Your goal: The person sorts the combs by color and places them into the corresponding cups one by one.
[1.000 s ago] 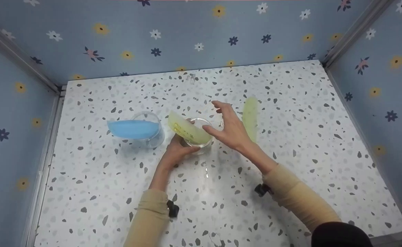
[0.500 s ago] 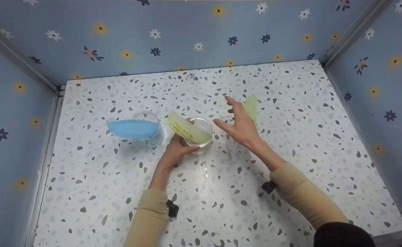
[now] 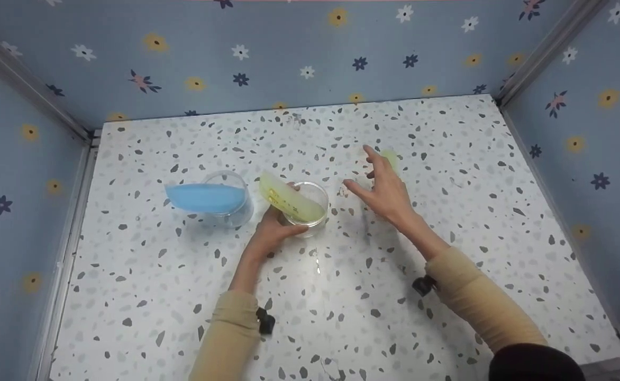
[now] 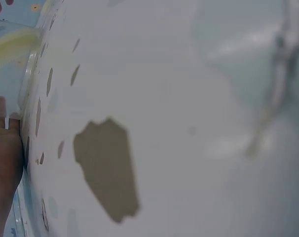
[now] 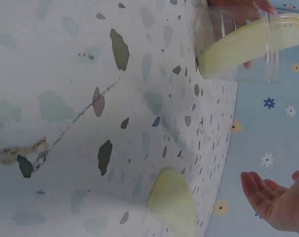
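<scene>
My left hand (image 3: 273,230) grips the side of a clear cup (image 3: 318,227) at the middle of the table. A pale yellow-green curved strip with gold marks (image 3: 291,202) leans in that cup, one end rising past the rim. My right hand (image 3: 386,196) is to the right of the cup, fingers spread and nothing held. It partly hides a second yellow-green piece (image 3: 390,156) lying on the table. In the right wrist view this piece (image 5: 171,205) lies apart from the right hand (image 5: 282,202). The left wrist view shows little of the left hand (image 4: 6,163).
Left of the held cup stands another clear cup (image 3: 242,216), with a blue curved strip (image 3: 207,199) leaning out to the left. The speckled white table (image 3: 310,317) is bounded by flowered blue walls (image 3: 289,53) at the back and sides.
My right hand has moved away from the cup to the right, covering more of the second yellow-green piece. My left hand and both cups have stayed in place.
</scene>
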Available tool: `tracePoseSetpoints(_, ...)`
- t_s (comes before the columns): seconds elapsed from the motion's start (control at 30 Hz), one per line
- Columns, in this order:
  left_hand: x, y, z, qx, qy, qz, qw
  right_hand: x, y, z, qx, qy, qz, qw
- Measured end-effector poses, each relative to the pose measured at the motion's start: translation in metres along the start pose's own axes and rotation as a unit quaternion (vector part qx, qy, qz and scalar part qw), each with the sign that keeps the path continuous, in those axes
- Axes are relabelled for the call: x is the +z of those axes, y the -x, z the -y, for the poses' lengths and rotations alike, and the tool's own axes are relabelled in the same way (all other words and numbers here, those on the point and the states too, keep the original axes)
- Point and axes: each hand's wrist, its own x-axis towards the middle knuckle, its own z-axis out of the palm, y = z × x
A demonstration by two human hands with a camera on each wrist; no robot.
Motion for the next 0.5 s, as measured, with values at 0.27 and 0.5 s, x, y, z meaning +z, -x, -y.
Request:
tracePoseSetpoints(0.27, -0.001, 0.000, 0.001, 0.003, 0.000, -0.002, 1.0000, -0.008, -0.005, -0.015, 0.029, 0.018, 0.006, 0.9994)
tracePoseSetpoints(0.5, -0.001, -0.001, 0.003, 0.001, 0.000, -0.006, 1.0000, -0.014, -0.011, -0.029, 0.044, 0.050, 0.011, 0.9977)
